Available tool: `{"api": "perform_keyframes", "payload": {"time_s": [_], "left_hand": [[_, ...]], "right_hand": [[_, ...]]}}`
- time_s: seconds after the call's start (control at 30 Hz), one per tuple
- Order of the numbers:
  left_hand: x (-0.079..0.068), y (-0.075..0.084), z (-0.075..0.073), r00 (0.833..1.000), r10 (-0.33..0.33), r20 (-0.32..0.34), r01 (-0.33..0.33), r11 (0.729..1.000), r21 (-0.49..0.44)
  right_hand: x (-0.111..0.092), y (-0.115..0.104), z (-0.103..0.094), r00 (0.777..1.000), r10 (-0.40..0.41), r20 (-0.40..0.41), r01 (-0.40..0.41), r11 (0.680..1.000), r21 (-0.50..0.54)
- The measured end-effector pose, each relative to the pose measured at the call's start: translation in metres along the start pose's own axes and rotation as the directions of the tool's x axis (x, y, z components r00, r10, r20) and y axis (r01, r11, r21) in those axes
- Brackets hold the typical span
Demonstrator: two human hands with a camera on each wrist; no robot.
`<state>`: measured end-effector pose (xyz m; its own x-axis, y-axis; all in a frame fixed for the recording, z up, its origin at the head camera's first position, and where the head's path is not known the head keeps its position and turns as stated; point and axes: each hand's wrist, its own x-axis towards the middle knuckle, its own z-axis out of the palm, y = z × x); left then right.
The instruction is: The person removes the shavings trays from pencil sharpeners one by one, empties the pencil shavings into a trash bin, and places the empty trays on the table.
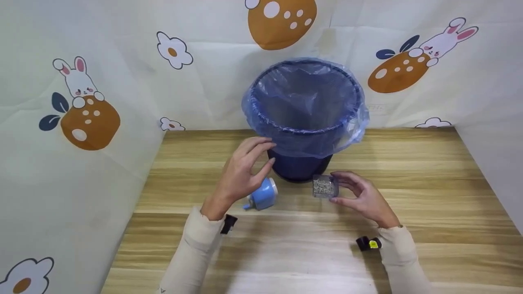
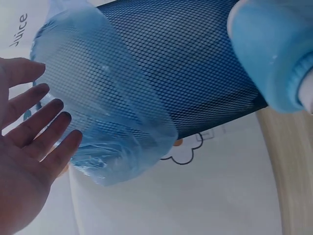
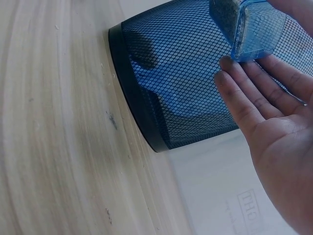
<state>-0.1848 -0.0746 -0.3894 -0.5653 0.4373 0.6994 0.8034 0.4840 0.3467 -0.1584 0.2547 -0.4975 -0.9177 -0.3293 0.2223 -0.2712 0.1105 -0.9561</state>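
My right hand (image 1: 365, 200) pinches a small clear shavings drawer (image 1: 325, 187) between thumb and fingers, in front of the bin. Greyish bits fill the drawer, and its clear wall (image 3: 261, 32) shows above the fingertips in the right wrist view. My left hand (image 1: 243, 171) holds nothing; its fingers are loosely bent and spread, close to the bag's front left edge. Below that hand lies a light blue crank pencil sharpener (image 1: 263, 195), partly covered by it in the head view, with a white rim. A dark mesh bin (image 1: 300, 167) stands behind both hands.
A translucent blue bag (image 1: 306, 143) lines the bin and hangs over its rim. The bin stands on the wood-grain table (image 1: 408, 163) against a printed back cloth (image 1: 212, 94). Small dark specks (image 3: 112, 120) lie on the table near the bin's base.
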Motion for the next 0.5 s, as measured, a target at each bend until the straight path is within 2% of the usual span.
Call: {"api": "perform_keyframes", "payload": {"time_s": [0.27, 0.5], "left_hand": [[0.019, 0.007, -0.008, 0.994, 0.027, -0.104, -0.026, 1.000, 0.012], [0.034, 0.009, -0.006, 0.985, 0.060, -0.160, -0.054, 0.998, 0.037]], "right_hand": [[0.000, -0.001, -0.001, 1.000, -0.029, -0.001, 0.029, 1.000, 0.011], [-0.001, -0.001, -0.001, 1.000, -0.018, -0.006, 0.018, 1.000, 0.010]]}}
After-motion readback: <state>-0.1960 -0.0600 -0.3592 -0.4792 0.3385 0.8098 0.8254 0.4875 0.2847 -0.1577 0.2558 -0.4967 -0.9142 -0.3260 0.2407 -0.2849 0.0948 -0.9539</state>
